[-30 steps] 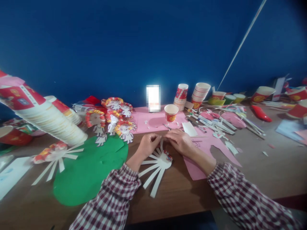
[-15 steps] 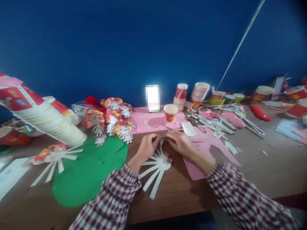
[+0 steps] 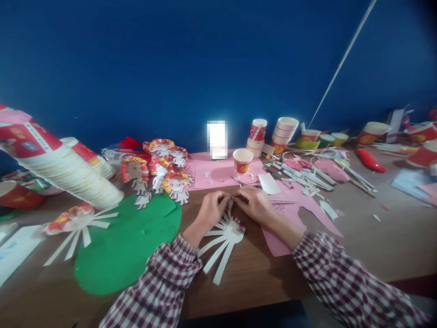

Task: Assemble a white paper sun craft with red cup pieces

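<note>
Pinching a strip (image 3: 231, 208) of white cut-out (image 3: 234, 234) just below frame centre — with left hand (image 3: 210, 210) and right hand (image 3: 256, 205), closed at the fingertips.

1 curled strip (image 3: 230, 208) of a white paper cutout (image 3: 234, 235) is pinched between the left hand (image 3: 212, 210) and right hand (image 3: 255, 205); a green sheet (image 3: 126, 255) is laid nearby.

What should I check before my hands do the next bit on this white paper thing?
1. Left hand and right hand together at one paper strip: ok.
2. Which hand grips it: cannot tell, fingers cover its end.
3. Cut paper in front of you, lower strips spread apart: ok.
4. Cup upright: ok.
5. Pink paper under the cup free of scraps: not ok.
</note>
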